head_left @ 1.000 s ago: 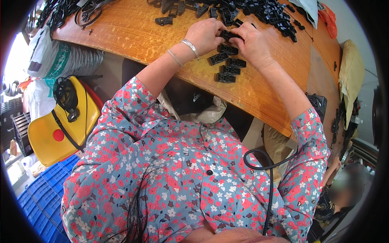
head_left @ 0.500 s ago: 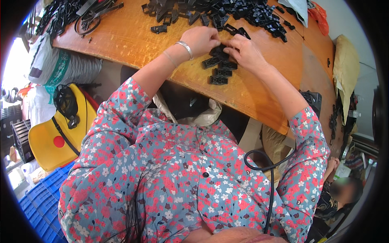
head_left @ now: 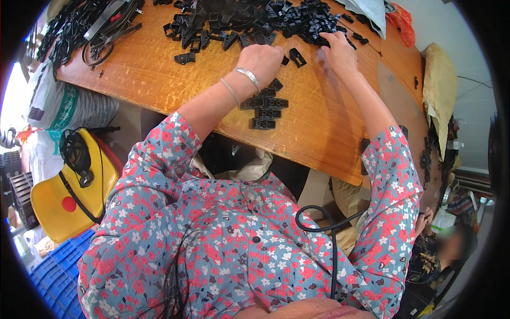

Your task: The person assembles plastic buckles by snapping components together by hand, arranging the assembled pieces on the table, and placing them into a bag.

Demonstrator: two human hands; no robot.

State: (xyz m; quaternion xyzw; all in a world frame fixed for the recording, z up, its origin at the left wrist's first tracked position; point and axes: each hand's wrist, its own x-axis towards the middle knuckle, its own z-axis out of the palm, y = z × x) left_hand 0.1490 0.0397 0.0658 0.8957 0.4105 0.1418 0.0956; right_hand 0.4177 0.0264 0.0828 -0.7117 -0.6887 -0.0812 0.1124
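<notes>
My left hand [head_left: 261,59] is closed, fingers curled, with a small black plastic part [head_left: 286,61] at its fingertips; most of what it grips is hidden. To the right, my right hand [head_left: 340,53] reaches to the edge of a heap of black plastic parts [head_left: 311,21], its thumb and index finger apart. Between the hands lies a black rectangular frame-like piece [head_left: 298,57], touched by neither. Nearer to me, several black block-shaped pieces [head_left: 268,113] lie in a short column of rows, partly under my left wrist.
The wooden table [head_left: 159,80] has its near edge in front of me. Black cables or straps [head_left: 109,32] are bunched at the far left. A yellow chair [head_left: 53,204] and a blue crate [head_left: 61,276] stand at left. Another person [head_left: 443,250] sits at the lower right.
My hands were together over the column of black pieces. Now they are apart: the right has moved out to the heap, while the left stays above the column.
</notes>
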